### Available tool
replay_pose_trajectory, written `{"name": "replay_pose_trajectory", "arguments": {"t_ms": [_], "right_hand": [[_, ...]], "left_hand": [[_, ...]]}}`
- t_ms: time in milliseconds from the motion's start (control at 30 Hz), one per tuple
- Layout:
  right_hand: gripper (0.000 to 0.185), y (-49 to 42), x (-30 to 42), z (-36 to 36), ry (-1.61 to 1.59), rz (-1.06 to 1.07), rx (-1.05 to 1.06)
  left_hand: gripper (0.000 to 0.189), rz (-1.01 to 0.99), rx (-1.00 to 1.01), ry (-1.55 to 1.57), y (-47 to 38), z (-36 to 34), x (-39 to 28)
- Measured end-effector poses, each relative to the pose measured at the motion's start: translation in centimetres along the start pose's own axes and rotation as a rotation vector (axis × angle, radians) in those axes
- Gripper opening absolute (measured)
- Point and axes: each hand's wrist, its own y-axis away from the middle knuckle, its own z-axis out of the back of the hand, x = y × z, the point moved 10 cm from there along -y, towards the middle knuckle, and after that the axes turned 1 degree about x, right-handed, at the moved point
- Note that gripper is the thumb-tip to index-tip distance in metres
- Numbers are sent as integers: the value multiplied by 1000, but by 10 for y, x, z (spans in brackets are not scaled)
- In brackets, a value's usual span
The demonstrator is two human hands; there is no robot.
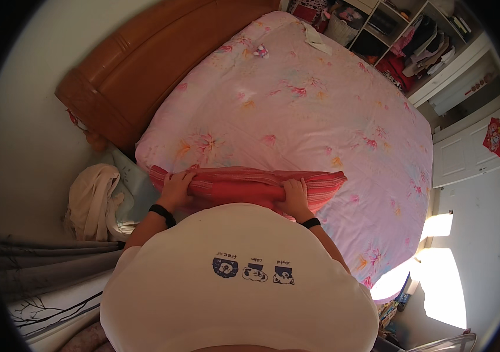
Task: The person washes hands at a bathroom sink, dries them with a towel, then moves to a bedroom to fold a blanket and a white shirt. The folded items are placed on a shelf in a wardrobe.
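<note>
A red striped pillow (237,187) is upright on its long side in front of my body, at the near edge of the bed. My left hand (179,188) grips it near its left end, fingers curled over the upper edge. Toward the right end, my right hand (295,196) holds it the same way. My shirt hides the pillow's lower part. Behind it spreads a pink floral bed sheet (285,119), lightly wrinkled, over the mattress.
A brown headboard (113,70) borders the bed on the left. On the sheet lie a small plush toy (260,51) and a white cloth (317,40). Cream bedding (94,198) is heaped at left, above a grey curtain (52,264). An open wardrobe (417,44) stands at upper right.
</note>
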Motion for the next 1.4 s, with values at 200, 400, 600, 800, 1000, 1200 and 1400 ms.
{"name": "replay_pose_trajectory", "arguments": {"t_ms": [200,400,600,800,1000,1200,1400], "right_hand": [[40,2,17,-5,85,89,106],[26,-57,40,41,158,229,12],[30,-202,122,124,393,534,-214],[35,-321,188,136,212,380,-389],[33,-256,199,-42,74,518,244],[26,-224,182,-94,-235,463,423],[25,-213,201,-129,-241,441,515]], "left_hand": [[78,-42,-226,-66,38,21,4],[54,33,-237,-4,48,35,17],[40,249,-343,97,38,87,57],[42,465,-875,54,45,153,140],[80,899,-657,-200,142,92,263],[95,1349,-494,-279,253,45,360],[44,1355,-92,-104,248,27,409]]}}
